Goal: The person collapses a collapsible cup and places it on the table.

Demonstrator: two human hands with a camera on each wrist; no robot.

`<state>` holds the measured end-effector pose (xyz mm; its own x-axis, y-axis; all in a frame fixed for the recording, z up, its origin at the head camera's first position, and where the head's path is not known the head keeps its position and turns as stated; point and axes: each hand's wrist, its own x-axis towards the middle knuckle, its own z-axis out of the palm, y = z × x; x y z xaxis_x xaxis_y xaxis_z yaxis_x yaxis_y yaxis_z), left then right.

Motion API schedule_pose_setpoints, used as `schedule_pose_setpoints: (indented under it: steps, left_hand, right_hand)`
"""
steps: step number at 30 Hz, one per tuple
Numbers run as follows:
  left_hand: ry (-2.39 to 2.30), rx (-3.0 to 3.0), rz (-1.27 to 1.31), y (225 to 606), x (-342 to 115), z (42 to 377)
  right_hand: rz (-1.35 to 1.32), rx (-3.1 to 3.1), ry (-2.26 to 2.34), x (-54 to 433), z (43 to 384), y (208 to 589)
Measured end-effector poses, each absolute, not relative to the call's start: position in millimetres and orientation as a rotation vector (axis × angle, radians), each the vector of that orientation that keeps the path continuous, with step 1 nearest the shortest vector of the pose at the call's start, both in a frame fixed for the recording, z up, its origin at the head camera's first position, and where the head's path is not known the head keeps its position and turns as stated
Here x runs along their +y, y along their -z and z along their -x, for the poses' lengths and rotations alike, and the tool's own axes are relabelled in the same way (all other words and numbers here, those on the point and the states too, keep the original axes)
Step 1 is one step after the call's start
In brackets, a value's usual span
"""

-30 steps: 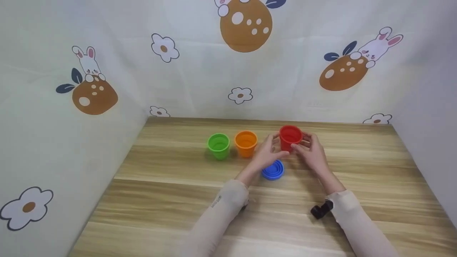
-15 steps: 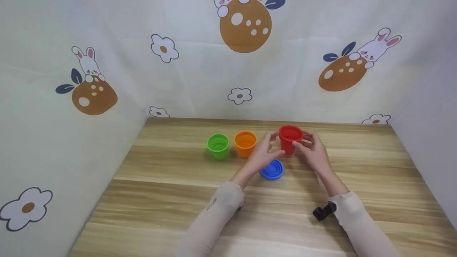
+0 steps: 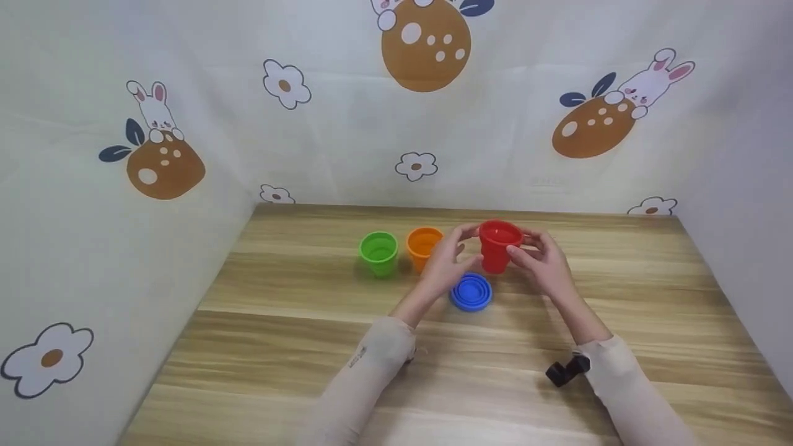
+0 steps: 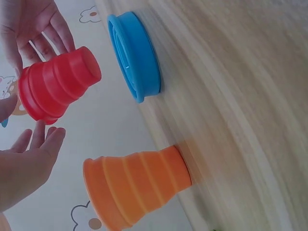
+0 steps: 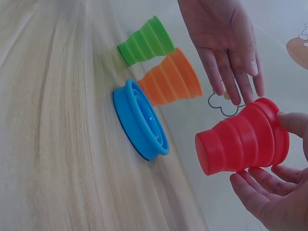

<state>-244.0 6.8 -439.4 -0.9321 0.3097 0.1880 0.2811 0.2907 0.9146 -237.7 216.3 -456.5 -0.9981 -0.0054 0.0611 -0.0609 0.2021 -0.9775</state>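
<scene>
A red collapsible cup [image 3: 495, 251], extended with stepped sides, is off the table in both wrist views. My right hand [image 3: 545, 263] holds it, thumb [image 5: 292, 122] on the rim band and fingers curled along the opposite side. My left hand [image 3: 445, 263] is at the cup's left, fingers fairly straight, fingertips right at the rim in the right wrist view. Close below the cup, a blue collapsible cup [image 3: 471, 292] lies folded flat into rings on the table. Beside my left hand stands an extended orange cup [image 3: 422, 244], partly covered by that hand in the head view.
A green extended cup [image 3: 378, 254] stands left of the orange one. All this is toward the back of a wood-grain table [image 3: 279, 371]. Behind it hangs a pale cloth [image 3: 347, 136] printed with rabbits and flowers. A black device [image 3: 567, 370] sits at my right wrist.
The red cup has shifted slightly left and toward me, in my right hand. My left hand has also moved a little left, now overlapping the orange cup more.
</scene>
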Motion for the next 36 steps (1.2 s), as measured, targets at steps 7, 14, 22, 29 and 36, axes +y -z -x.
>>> schedule_pose_setpoints:
  steps: [7,14,22,29,36]
  left_hand:
    - [-1.799,2.546,-0.6,441,1,244]
    - [-1.782,2.601,-0.636,443,-6,243]
    - [-1.786,2.527,-0.673,448,-19,240]
    - [-1.777,2.34,-0.762,453,-32,237]
    - [-1.739,2.272,-0.739,454,-38,236]
  right_hand:
    - [-0.087,-2.397,-2.042,213,233,453]
    - [-0.11,-2.436,-2.122,211,225,451]
    - [-0.16,-2.489,-2.226,208,220,456]
    - [-0.315,-2.535,-2.277,209,217,463]
    - [-0.56,-2.574,-2.029,206,215,463]
